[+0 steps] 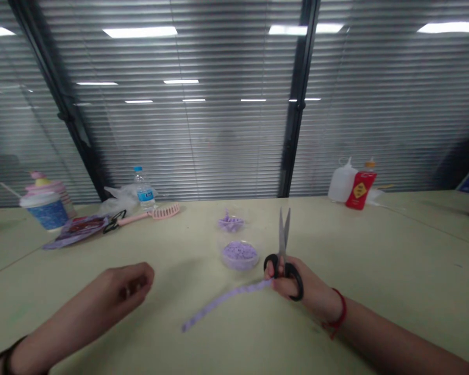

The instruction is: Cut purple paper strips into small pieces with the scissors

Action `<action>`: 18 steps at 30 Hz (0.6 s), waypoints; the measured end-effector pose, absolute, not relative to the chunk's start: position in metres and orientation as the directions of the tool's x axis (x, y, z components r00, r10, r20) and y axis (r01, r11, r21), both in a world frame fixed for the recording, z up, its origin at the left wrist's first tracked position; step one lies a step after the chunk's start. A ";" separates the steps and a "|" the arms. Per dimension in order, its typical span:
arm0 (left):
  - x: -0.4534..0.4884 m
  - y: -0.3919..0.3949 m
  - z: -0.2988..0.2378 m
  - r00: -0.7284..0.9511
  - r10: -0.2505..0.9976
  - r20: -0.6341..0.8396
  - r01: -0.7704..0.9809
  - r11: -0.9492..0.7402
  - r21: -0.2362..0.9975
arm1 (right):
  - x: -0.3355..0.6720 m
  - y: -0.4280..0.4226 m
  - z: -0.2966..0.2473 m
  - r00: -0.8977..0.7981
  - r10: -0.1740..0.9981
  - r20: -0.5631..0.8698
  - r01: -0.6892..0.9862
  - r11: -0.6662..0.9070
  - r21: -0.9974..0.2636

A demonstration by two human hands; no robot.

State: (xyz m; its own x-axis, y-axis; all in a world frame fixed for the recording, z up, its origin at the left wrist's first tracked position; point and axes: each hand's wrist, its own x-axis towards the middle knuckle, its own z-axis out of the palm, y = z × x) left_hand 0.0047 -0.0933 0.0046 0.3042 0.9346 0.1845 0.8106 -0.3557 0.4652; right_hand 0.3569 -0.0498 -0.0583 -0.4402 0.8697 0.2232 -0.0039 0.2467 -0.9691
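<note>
Black-handled scissors [283, 250] stand upright in the right hand [297, 284], blades closed together and pointing toward the far edge of the tabletop [336, 245]. From the head view, we record the right grip as clamped on the scissors, with the hand wrapped around the black loops near the middle of the tabletop. A purple strip [222, 304] runs from that grip down and to the left, toward the near edge. Its upper end meets the hand at the loops, but we cannot tell whether it is pinched there or merely lies beneath them. Its lower end rests on the tabletop.

The left hand [133, 284] is curled loosely above the tabletop, apart from the strip, and we cannot tell whether it holds anything. Just beyond the scissors sits a clear tub of purple material [239, 255], with a second clear container of purple pieces [230, 222] farther toward the far edge.

Along the far edge, left of centre, we note a blue paper cup [42, 212], a purple packet [76, 232], a pink comb [166, 211] and a water bottle [143, 190]. Right of centre stand a white plastic bottle [342, 182] and a red bottle [360, 190].
</note>
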 end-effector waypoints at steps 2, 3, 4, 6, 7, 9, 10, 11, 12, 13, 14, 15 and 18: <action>0.049 -0.091 0.012 0.511 0.845 0.159 0.711 -0.520 0.473 | 0.358 -0.052 -0.057 -0.467 0.850 0.243 0.024 0.287 -0.958; 0.071 -0.090 0.014 0.591 0.786 0.181 0.652 -0.597 0.467 | 0.358 -0.053 -0.057 -0.481 0.843 0.240 0.030 0.290 -0.957; 0.090 -0.089 0.014 0.650 0.727 0.221 0.589 -0.665 0.460 | 0.359 -0.054 -0.056 -0.497 0.836 0.234 0.031 0.287 -0.957; 0.120 -0.087 0.009 0.693 0.656 0.299 0.495 -0.735 0.464 | 0.360 -0.056 -0.054 -0.519 0.823 0.232 0.018 0.282 -0.959; 0.131 -0.086 0.005 0.703 0.639 0.313 0.462 -0.744 0.482 | 0.360 -0.057 -0.054 -0.526 0.818 0.235 0.010 0.282 -0.959; 0.147 -0.083 -0.005 0.696 0.648 0.309 0.420 -0.717 0.557 | 0.361 -0.058 -0.053 -0.535 0.811 0.239 -0.001 0.282 -0.959; 0.152 -0.081 -0.011 0.693 0.666 0.276 0.416 -0.681 0.603 | 0.360 -0.058 -0.052 -0.537 0.810 0.237 -0.003 0.279 -0.960; 0.156 -0.079 -0.015 0.691 0.690 0.216 0.423 -0.628 0.653 | 0.360 -0.057 -0.052 -0.536 0.811 0.235 -0.003 0.277 -0.961; 0.157 -0.076 -0.018 0.688 0.712 0.139 0.439 -0.561 0.702 | 0.360 -0.057 -0.053 -0.531 0.813 0.241 -0.010 0.278 -0.960; 0.156 -0.074 -0.020 0.683 0.729 0.057 0.458 -0.487 0.743 | 0.360 -0.056 -0.053 -0.519 0.816 0.253 -0.029 0.279 -0.960; 0.152 -0.073 -0.020 0.674 0.739 -0.017 0.478 -0.418 0.773 | 0.361 -0.054 -0.053 -0.502 0.822 0.268 -0.066 0.273 -0.960; 0.145 -0.072 -0.019 0.659 0.750 -0.065 0.495 -0.367 0.787 | 0.362 -0.053 -0.054 -0.475 0.833 0.283 -0.115 0.260 -0.959; 0.100 -0.074 -0.012 0.581 0.809 -0.090 0.598 -0.349 0.721 | 0.366 -0.048 -0.055 -0.367 0.882 0.295 -0.266 0.204 -0.942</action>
State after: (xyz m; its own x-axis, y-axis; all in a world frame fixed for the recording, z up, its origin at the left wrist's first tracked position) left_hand 0.1000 -0.0741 -0.0117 0.5807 0.8092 -0.0896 0.5980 -0.3492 0.7214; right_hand 0.3662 -0.0476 -0.0552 -0.3672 0.8821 0.2951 -0.2660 0.2044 -0.9420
